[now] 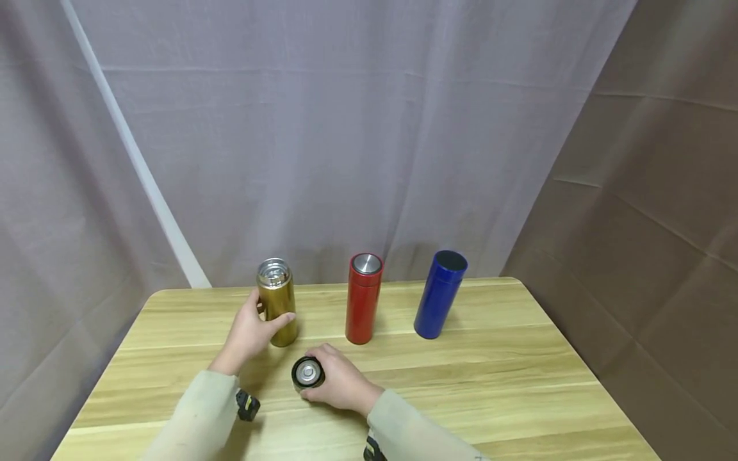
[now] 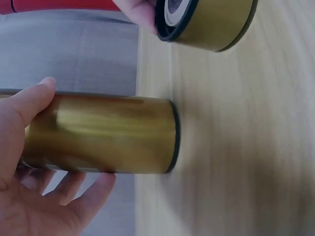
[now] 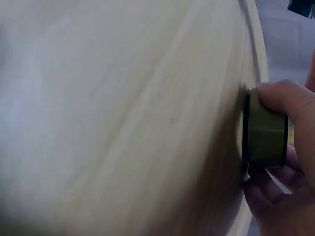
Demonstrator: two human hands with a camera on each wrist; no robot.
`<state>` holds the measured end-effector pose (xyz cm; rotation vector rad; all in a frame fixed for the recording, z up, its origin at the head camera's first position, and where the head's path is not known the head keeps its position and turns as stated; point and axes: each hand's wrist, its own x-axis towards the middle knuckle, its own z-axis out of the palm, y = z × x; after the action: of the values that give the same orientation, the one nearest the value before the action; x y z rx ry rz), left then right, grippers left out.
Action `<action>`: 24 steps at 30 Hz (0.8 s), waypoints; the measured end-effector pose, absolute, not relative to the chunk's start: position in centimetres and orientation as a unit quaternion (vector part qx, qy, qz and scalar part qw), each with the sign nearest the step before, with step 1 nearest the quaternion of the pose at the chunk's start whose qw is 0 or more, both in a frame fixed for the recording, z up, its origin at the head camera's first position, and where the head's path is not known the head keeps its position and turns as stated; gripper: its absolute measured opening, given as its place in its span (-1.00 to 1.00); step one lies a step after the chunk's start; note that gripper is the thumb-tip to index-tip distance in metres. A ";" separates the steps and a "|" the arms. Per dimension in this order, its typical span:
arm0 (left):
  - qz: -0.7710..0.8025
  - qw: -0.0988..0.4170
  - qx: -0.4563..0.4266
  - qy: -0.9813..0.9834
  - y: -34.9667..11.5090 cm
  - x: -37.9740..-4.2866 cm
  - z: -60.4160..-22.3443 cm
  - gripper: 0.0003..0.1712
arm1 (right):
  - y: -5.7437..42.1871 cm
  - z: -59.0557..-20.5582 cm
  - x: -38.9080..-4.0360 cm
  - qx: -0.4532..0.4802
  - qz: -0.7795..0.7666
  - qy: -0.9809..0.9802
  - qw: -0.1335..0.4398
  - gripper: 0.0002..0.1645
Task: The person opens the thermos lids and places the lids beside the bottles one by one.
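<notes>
On the table's left part stands a gold thermos flask [image 1: 278,317], upright and without its lid, its silver mouth showing. My left hand [image 1: 249,330] holds its side, thumb on one side and fingers on the other; the left wrist view shows the flask's dark base rim on the wood. Nearer to me, my right hand [image 1: 344,379] pinches the gold lid [image 3: 267,130] between thumb and fingers. The lid's inside faces up, with a silver centre in a black ring. It is at or just above the tabletop; I cannot tell whether it touches.
A red thermos [image 1: 363,304] with a silver-topped lid stands upright mid-table. To its right is a blue thermos [image 1: 439,298] with a dark top. The wooden table [image 1: 490,384] ends at a grey curtain [image 1: 346,160] behind, with a brown one [image 1: 651,256] at right.
</notes>
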<state>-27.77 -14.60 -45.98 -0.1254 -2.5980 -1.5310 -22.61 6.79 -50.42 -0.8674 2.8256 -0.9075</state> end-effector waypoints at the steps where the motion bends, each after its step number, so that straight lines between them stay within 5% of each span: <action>1: -0.511 0.064 -0.042 -0.856 -14.5 -27.8 -46.1 -0.12 | 6.8 -50.6 -22.7 -0.286 -0.285 0.915 0.020 -0.21; 24: -0.539 0.076 -0.031 -0.838 -14.1 -27.7 -47.0 -0.13 | 6.8 -51.2 -22.7 -0.279 -0.240 0.930 -0.006 -0.16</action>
<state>-27.72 -14.08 -47.05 -0.0915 -2.5124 -1.6161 -22.72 6.76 -51.15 -0.8791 2.9320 -0.7578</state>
